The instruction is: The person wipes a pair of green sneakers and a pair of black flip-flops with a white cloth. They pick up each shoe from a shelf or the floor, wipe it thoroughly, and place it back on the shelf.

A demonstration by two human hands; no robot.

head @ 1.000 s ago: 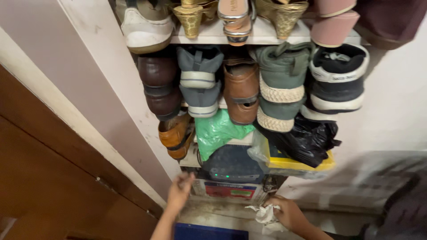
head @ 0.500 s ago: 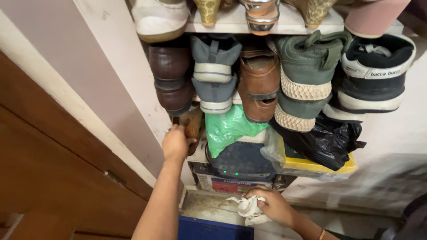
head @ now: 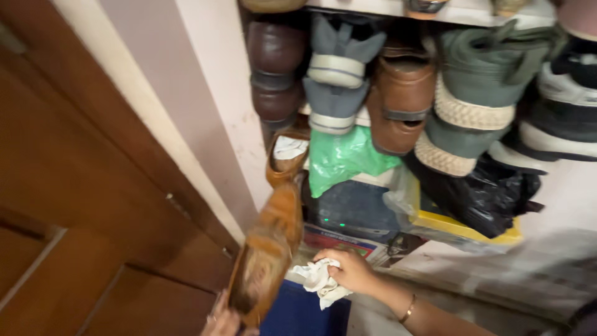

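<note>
Left hand (head: 222, 322) grips tan shoe (head: 264, 249); right hand (head: 350, 270) clutches rag (head: 316, 279).

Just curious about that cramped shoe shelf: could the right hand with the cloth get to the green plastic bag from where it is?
Probably yes. The right hand sits just below the green plastic bag, which juts out beyond the shelf. Only the dark box lies between, but the white cloth fills that hand.

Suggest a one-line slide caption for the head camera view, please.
Left hand holds a tan shoe by the shoe rack; right hand grips a white cloth.
</note>
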